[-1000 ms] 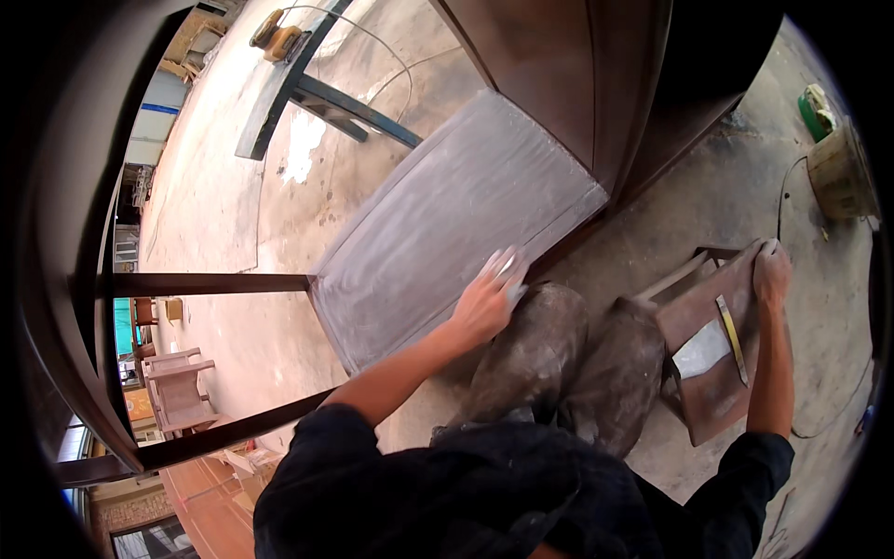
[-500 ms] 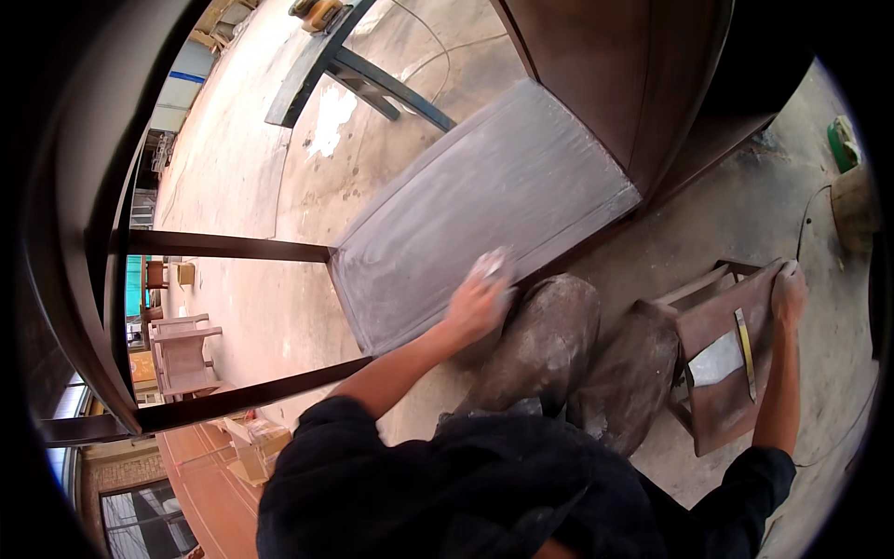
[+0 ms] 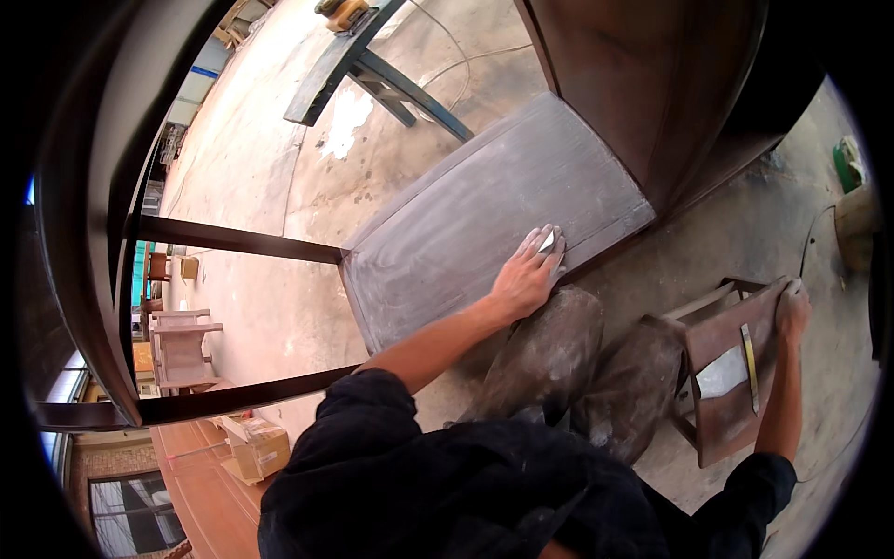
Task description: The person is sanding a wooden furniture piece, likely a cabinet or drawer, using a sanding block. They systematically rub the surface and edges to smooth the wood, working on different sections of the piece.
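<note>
- Your dark shirt (image 3: 447, 489) fills the bottom, above your dusty trousers (image 3: 549, 345).
- Your left hand (image 3: 527, 277) lies on the grey panel (image 3: 456, 214), near its edge beside your knee; its fingers are close together, holding a small white piece (image 3: 547, 242) between them.
- That panel, streaked with pale dust, stretches out in front of you.
- Your right hand (image 3: 793, 312) rests at the outer edge of the stool (image 3: 722, 443), on your right; you cannot tell how tightly its fingers grip.
- On the stool lie a pale sheet (image 3: 721, 374) and, just beside it, a yellow strip (image 3: 749, 363).
- Brown boards (image 3: 643, 84) rise from the panel's far end; dark bars (image 3: 242, 240) run off its left end.
- Farther left sits a carton (image 3: 256, 450).
- Beyond the panel, a bench (image 3: 340, 74) bears an orange tool (image 3: 346, 15).
</note>
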{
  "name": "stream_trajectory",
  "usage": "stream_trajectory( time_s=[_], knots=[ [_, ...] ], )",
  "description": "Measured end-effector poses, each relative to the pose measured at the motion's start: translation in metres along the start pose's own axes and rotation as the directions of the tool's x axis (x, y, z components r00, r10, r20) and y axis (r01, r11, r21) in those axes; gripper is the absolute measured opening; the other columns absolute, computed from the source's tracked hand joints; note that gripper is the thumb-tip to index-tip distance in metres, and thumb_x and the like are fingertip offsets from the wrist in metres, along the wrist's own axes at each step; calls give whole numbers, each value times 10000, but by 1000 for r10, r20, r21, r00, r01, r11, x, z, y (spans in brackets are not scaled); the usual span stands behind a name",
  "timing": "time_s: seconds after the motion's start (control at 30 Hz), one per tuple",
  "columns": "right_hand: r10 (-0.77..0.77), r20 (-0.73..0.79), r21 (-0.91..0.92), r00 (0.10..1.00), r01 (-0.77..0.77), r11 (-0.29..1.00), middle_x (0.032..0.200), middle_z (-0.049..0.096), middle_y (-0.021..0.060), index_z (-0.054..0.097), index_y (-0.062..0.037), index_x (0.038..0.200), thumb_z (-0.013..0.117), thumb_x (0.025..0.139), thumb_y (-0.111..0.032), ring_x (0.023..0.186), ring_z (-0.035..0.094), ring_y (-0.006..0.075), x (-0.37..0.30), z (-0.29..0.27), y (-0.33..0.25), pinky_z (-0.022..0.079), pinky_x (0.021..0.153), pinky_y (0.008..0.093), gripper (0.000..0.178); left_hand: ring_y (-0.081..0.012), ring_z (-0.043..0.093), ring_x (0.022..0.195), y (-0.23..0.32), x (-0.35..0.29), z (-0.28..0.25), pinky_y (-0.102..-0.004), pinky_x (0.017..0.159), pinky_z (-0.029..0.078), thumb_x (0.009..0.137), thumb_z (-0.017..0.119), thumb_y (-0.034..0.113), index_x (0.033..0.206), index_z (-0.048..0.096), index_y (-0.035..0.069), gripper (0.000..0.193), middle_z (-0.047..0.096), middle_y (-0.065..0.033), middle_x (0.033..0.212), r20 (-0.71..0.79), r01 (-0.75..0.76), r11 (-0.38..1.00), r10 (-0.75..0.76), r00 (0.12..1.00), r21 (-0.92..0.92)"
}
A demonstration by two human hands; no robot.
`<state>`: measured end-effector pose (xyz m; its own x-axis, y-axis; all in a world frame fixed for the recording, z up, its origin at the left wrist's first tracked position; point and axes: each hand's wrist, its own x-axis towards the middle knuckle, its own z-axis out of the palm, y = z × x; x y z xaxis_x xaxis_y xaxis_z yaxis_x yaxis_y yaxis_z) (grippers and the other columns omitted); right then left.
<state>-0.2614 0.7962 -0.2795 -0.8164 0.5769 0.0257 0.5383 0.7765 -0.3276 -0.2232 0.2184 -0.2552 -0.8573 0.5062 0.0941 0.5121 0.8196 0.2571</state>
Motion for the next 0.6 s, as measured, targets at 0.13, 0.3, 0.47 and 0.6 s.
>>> stream_trajectory(
  time_s=[0.13, 0.3, 0.47, 0.6],
  knots=[
    [14, -24, 37, 1000, -13, 999, 1094, 634, 291, 656, -1, 1042, 328, 1008, -369, 1050, 580, 487, 2, 1, 11, 452, 884, 507, 495, -378, 320, 1443, -30, -112, -51, -476, 1207, 259, 810, 635, 84, 1450, 400, -47, 694, 365, -236, 1534, 105, 16, 996, -24, 994, 82],
    [-26, 84, 68, 996, 20, 997, 1104, 635, 288, 656, -8, 1078, 331, 1011, -375, 1061, 573, 496, 0, -6, -5, 450, 891, 506, 494, -384, 322, 1441, -15, -66, -1, -481, 1205, 262, 803, 640, 83, 1446, 408, -39, 695, 367, -233, 1534, -53, 81, 995, -79, 995, 50],
    [25, 12, 30, 1000, -25, 999, 1111, 635, 288, 651, -18, 1093, 327, 1006, -377, 1074, 566, 500, 2, -4, 7, 444, 896, 512, 491, -360, 354, 1430, -15, -27, -19, -477, 1196, 286, 818, 658, 102, 1369, 502, -23, 585, 425, -227, 1500, 42, -61, 998, 60, 997, 34],
    [72, 55, 33, 996, -74, 997, 1153, 631, 305, 655, -13, 1146, 312, 998, -418, 1143, 557, 497, 6, 0, 4, 424, 966, 522, 551, -354, 375, 1420, -37, -121, -59, -474, 1190, 299, 833, 656, 90, 1354, 527, -5, 545, 425, -226, 1502, 42, 66, 994, -70, 997, 83]
  ],
)
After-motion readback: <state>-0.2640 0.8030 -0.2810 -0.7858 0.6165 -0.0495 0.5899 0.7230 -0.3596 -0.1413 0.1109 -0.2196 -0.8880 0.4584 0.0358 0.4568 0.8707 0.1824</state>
